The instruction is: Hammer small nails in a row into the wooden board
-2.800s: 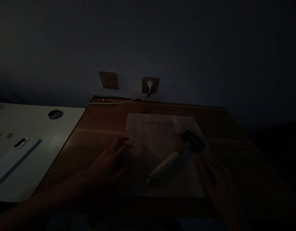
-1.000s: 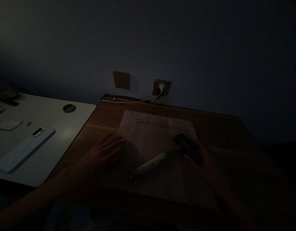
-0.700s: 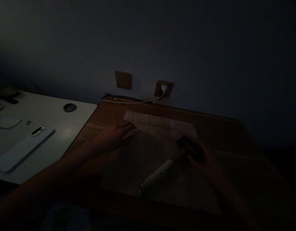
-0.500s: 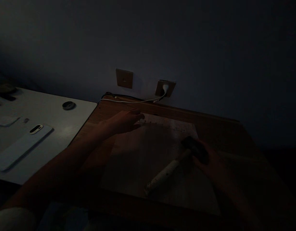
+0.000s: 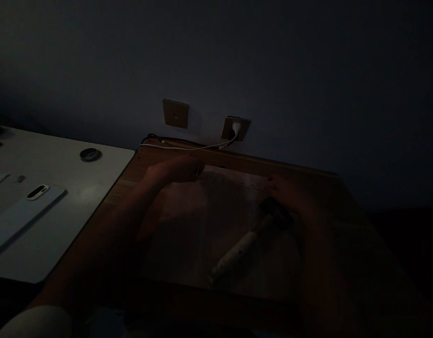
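Observation:
A pale flat sheet or board point(image 5: 188, 225) lies on the wooden tabletop, with a row of small dark marks near its far edge. My left hand point(image 5: 183, 169) is at the sheet's far left corner, its fingers curled closed. A small glint shows at the fingers, but what they hold, if anything, is too dark to make out. My right hand point(image 5: 288, 192) reaches the far right corner; it is dim and smeared, so its fingers are unclear. Between my arms a hammer point(image 5: 237, 249) rests on the sheet, its dark head near my right hand and its pale-wrapped handle pointing toward me.
To the left is a white table point(image 5: 72, 169) bearing a pale phone point(image 5: 29, 211) and a small round dark object point(image 5: 90, 154). Behind, a white cable point(image 5: 188, 149) runs along the wooden top point(image 5: 237, 159) to a plugged wall socket point(image 5: 236, 128). The scene is very dark.
My right hand has left the hammer head and moved away from me to the sheet's far right corner. The hammer now lies on the sheet. My left fingers have curled in.

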Demonstrator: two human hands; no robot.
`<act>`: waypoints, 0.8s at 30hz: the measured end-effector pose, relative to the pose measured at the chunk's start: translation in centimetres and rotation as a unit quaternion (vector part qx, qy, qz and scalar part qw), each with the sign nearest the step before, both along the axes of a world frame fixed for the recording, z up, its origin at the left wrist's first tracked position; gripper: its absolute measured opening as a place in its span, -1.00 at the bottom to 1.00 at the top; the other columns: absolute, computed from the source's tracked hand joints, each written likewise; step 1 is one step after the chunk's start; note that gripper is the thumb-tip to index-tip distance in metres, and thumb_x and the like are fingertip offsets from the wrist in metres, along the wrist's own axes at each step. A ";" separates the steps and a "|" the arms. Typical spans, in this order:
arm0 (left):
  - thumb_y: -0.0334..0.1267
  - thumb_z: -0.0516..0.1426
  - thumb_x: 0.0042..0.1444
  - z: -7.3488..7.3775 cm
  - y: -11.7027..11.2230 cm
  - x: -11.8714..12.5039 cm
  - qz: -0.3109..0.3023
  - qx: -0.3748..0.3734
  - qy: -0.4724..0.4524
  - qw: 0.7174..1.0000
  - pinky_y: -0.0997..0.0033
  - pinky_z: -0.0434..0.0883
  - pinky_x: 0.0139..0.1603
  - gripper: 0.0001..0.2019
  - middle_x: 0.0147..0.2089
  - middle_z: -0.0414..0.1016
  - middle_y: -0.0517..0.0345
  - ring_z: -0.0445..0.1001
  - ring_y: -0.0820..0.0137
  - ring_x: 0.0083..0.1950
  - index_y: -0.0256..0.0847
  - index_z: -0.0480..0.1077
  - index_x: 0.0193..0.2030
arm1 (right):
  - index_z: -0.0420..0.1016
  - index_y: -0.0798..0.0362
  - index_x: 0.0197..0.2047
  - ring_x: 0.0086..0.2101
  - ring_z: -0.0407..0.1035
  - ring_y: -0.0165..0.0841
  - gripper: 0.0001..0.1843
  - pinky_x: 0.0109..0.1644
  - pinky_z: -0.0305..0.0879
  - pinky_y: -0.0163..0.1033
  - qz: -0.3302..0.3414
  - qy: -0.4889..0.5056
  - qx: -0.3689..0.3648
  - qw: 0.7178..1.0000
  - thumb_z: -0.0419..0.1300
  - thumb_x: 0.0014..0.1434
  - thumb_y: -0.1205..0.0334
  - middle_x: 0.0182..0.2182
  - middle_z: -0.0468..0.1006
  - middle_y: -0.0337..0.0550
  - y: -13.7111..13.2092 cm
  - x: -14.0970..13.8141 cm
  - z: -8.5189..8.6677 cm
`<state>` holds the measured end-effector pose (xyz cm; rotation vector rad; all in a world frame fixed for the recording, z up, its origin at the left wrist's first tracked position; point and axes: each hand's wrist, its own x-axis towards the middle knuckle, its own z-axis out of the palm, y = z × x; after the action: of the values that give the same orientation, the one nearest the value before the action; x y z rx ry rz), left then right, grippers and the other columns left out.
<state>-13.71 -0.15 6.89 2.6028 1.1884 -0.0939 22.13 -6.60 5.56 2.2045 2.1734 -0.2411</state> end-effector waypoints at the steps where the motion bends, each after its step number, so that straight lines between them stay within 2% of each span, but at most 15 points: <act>1: -0.45 0.21 0.10 -0.1 -0.1 0.0 -0.002 0.008 0.002 1.000 0.40 0.34 -0.23 -0.79 -0.11 0.67 0.06 0.59 0.30 -0.14 -0.19 0.57 -0.13 | 0.62 0.03 0.04 -0.13 0.62 -0.08 -0.66 -0.16 0.42 -0.13 0.003 -0.005 -0.004 1.000 0.17 0.38 0.02 -0.07 0.73 0.12 0.3 -0.3 -0.3; 5: -0.41 0.18 0.15 -0.5 -0.3 0.1 -0.008 0.028 -0.017 0.999 0.40 0.33 -0.26 -0.78 -0.12 0.67 0.05 0.57 0.32 -0.18 -0.20 0.55 -0.07 | 0.64 0.03 -0.12 -0.23 0.60 -0.15 -0.75 -0.22 0.38 -0.17 0.015 -0.002 -0.014 1.000 0.18 0.35 0.10 -0.19 0.73 0.08 1.3 -0.7 -1.0; 10: -0.43 0.16 0.17 -1.0 -0.1 0.2 0.015 0.012 -0.028 0.999 0.41 0.37 -0.18 -0.70 -0.06 0.69 0.05 0.60 0.32 -0.12 -0.17 0.56 0.02 | 0.62 0.04 -0.18 -0.22 0.60 -0.12 -0.75 -0.23 0.38 -0.16 0.019 0.006 -0.037 0.999 0.22 0.34 0.06 -0.18 0.72 0.10 2.0 -0.7 -0.9; 12: -0.41 0.17 0.19 -0.9 -0.1 0.3 0.011 0.012 -0.031 0.999 0.40 0.38 -0.17 -0.72 -0.06 0.70 0.04 0.60 0.31 -0.11 -0.18 0.58 0.01 | 0.61 0.04 -0.14 -0.16 0.60 -0.09 -0.74 -0.20 0.39 -0.14 0.008 0.012 -0.034 0.999 0.23 0.33 0.03 -0.13 0.71 0.12 2.0 -0.8 -0.6; 15: -0.45 0.14 0.21 -0.6 -0.3 0.4 0.000 0.018 -0.028 0.999 0.43 0.36 -0.20 -0.76 -0.10 0.70 0.07 0.60 0.33 -0.14 -0.19 0.59 -0.06 | 0.59 0.04 0.03 -0.12 0.60 -0.04 -0.65 -0.20 0.38 -0.12 -0.024 0.020 -0.026 0.999 0.25 0.33 -0.01 -0.06 0.70 0.15 1.8 -1.3 -0.3; 17: -0.47 0.11 0.23 -0.4 -0.4 0.5 0.003 0.027 -0.019 0.999 0.43 0.34 -0.21 -0.76 -0.13 0.69 0.07 0.60 0.35 -0.17 -0.19 0.59 -0.12 | 0.56 0.04 0.11 -0.12 0.59 -0.04 -0.63 -0.20 0.37 -0.13 -0.030 0.017 -0.027 0.999 0.24 0.34 0.03 -0.06 0.70 0.14 1.6 -1.6 -0.2; 21: -0.38 0.11 0.28 -0.5 -0.4 0.6 0.005 0.043 0.016 0.999 0.40 0.34 -0.22 -0.80 -0.12 0.68 0.02 0.60 0.31 -0.17 -0.21 0.58 -0.12 | 0.57 0.01 0.11 -0.11 0.58 -0.08 -0.68 -0.20 0.35 -0.16 -0.022 0.007 -0.023 0.999 0.21 0.33 0.17 -0.04 0.69 0.10 1.5 -2.1 -0.3; 24: -0.31 0.10 0.34 -0.7 -0.3 0.6 -0.007 0.057 0.033 0.998 0.37 0.34 -0.21 -0.80 -0.10 0.67 -0.04 0.60 0.27 -0.15 -0.25 0.56 -0.07 | 0.58 0.01 0.07 -0.16 0.58 -0.10 -0.71 -0.22 0.32 -0.17 -0.019 0.005 -0.024 1.000 0.22 0.29 0.24 -0.11 0.69 0.07 1.5 -2.3 -0.1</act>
<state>-13.11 -0.49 6.22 2.7255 1.2324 -0.1194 19.86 -5.08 5.50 2.2262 2.1089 -0.3016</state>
